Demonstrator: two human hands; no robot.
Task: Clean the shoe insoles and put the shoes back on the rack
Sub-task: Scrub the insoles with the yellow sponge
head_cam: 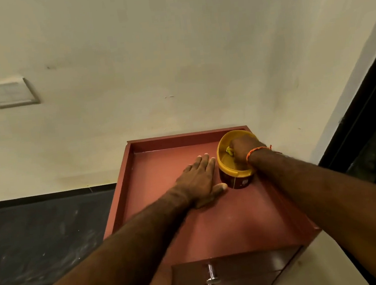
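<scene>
Yellow cloth (229, 151): a small bunched piece, gripped by the right hand inside the tub; only a bit of it shows past the knuckles.
Right hand (243, 148): reaches down into the tub from 4 o'clock, fingers curled round the cloth; an orange thread band (256, 152) circles the wrist.
Left hand (200, 181): lies flat, palm down, fingers straight and close together, on the cabinet top just at 9 o'clock of the tub; the thumb tip touches or nearly touches the tub's base, I cannot tell which.
Tub (224, 159): round, yellow-rimmed with a dark red labelled wall, standing upright in the cabinet top's corner at 1 o'clock, near the back lip.
Cabinet (214, 223): reddish-brown, its top edged by a low raised lip on the back and both sides; drawer fronts with two metal handles (211, 279) show at 6 o'clock.
Wall (151, 65): cream plaster behind the cabinet, with a pale square switch plate (11, 93) at 10 o'clock.
Floor (41, 239): dark, at 8 o'clock of the cabinet.
Door frame (364, 112): black, slanting down the picture's edge at 3 o'clock.
Shoes and insoles: not in view.
</scene>
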